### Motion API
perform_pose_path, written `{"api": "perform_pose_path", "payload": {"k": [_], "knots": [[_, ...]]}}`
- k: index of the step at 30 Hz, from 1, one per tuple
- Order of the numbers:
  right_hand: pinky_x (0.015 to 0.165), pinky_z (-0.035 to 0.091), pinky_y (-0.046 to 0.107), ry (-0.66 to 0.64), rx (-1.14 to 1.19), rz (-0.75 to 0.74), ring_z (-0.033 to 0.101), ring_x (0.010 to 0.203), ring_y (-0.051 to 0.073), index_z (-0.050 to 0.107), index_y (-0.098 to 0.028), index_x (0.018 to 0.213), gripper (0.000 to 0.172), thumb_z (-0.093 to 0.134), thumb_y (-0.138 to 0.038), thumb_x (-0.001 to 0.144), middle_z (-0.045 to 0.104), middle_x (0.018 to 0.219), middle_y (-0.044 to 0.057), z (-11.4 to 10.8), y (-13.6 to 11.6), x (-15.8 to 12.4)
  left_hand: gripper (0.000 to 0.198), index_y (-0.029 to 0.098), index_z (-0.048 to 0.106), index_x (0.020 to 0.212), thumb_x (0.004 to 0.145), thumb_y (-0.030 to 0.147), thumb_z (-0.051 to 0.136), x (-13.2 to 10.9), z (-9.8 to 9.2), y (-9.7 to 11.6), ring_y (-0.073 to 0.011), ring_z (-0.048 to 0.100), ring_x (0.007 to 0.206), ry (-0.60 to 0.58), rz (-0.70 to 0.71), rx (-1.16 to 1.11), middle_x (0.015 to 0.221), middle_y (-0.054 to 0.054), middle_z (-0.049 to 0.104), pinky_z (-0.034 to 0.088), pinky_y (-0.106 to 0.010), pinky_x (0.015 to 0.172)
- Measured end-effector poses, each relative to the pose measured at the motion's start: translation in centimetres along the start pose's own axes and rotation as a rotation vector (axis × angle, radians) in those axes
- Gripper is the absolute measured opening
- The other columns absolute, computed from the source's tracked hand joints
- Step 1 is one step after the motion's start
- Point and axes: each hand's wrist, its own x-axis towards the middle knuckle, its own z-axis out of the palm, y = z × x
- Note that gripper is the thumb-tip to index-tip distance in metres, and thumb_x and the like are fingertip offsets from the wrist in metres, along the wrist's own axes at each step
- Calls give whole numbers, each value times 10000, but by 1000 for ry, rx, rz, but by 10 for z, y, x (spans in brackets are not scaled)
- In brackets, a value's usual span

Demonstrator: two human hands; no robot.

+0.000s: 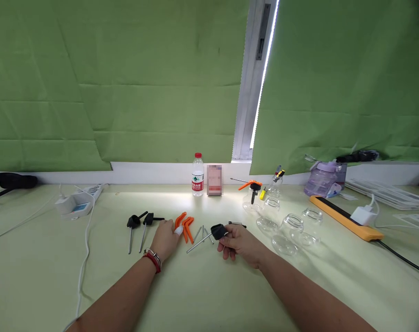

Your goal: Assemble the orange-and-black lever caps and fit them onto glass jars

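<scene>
My right hand (239, 243) is closed on a black plastic head (219, 231) with a long metal rod (198, 243) pointing down to the left. My left hand (165, 240) is closed at an orange bent lever (180, 218); something white covers a fingertip there. Beside it lie more orange levers (188, 228). Thin metal pins (203, 232) rest between the two hands. To the left are two similar black heads with rods, one black head (133, 221) standing apart and another (148, 218) close to my left hand. A dark spring (237, 224) lies behind my right hand.
Several clear glass jars (286, 237) stand at right; one holds orange and black parts (253, 186), another screwdrivers (277, 177). A water bottle (197, 177) and a small box (214, 180) stand at the back. A white power strip (78, 203) and orange power strip (344, 217) flank the area.
</scene>
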Motion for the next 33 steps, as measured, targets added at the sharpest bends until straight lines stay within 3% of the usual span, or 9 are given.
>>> {"api": "perform_pose_path", "payload": {"k": [5, 7, 10, 13, 16, 18, 21, 26, 33], "knots": [[353, 245, 181, -48, -61, 36, 510, 402, 67, 555, -138, 887, 312, 613, -404, 735, 631, 653, 14, 4, 5, 2, 356, 169, 544, 1092, 861, 372, 366, -18, -9, 19, -254, 544, 1050, 54, 106, 19, 1236, -134, 473, 459, -333, 785], [354, 237, 184, -76, -50, 33, 480, 374, 59, 551, -136, 878, 326, 606, -428, 742, 617, 612, 4, 11, 5, 1, 442, 189, 426, 1262, 874, 391, 359, -33, -12, 30, -252, 511, 1107, 94, 358, -9, 1286, -128, 444, 455, -363, 848], [373, 273, 188, -183, -19, 0, 477, 387, 62, 546, -139, 875, 355, 605, -466, 750, 581, 578, -17, 23, 4, -3, 619, 260, 250, 1387, 829, 418, 465, -53, -11, 43, -253, 555, 1052, -133, 702, -5, 1344, -122, 416, 490, -370, 806], [425, 351, 200, -295, -41, -26, 537, 478, 87, 557, -139, 924, 394, 558, -506, 783, 589, 666, 6, 29, 6, -7, 506, 298, 342, 1333, 836, 275, 436, -58, -8, 44, -218, 590, 992, -261, 799, 9, 1268, -76, 502, 500, -342, 794], [552, 450, 249, -189, -196, -92, 605, 676, 137, 495, -168, 1155, 461, 541, -465, 805, 600, 912, 65, 19, 3, -6, 440, 229, 389, 1285, 847, 272, 392, -45, -13, 36, -217, 595, 989, -69, 573, -3, 1266, -106, 510, 498, -323, 775], [690, 478, 290, 13, -418, -187, 594, 847, 167, 389, -208, 1298, 559, 562, -394, 800, 556, 1084, 92, 3, -4, -2, 459, 194, 353, 1301, 868, 349, 359, -32, -22, 28, -234, 624, 898, 117, 254, 48, 1234, -133, 537, 498, -340, 696], [862, 436, 338, 371, -795, -242, 499, 1085, 220, 311, -221, 1361, 608, 536, -364, 814, 469, 1247, 118, -30, -26, 13, 512, 151, 291, 1329, 866, 364, 327, -11, -34, 11, -286, 624, 862, 210, -37, 183, 1206, -168, 554, 474, -361, 578], [1011, 288, 365, 774, -1270, -78, 307, 1257, 275, 285, -174, 1373, 619, 536, -292, 820, 345, 1350, 137, -94, -75, 52, 407, 152, 420, 1195, 848, 350, 340, 8, -35, -15, -323, 540, 1007, 164, -107, 334, 1083, -156, 598, 466, -372, 593], [844, 358, 368, 751, -1411, 164, 383, 1144, 302, 454, -259, 1248, 512, 612, -237, 761, 422, 1227, 126, -132, -89, 81, 289, 148, 506, 1051, 804, 243, 390, 11, -25, -25, -296, 490, 1066, 135, -39, 438, 1146, -147, 531, 467, -368, 702]]}}
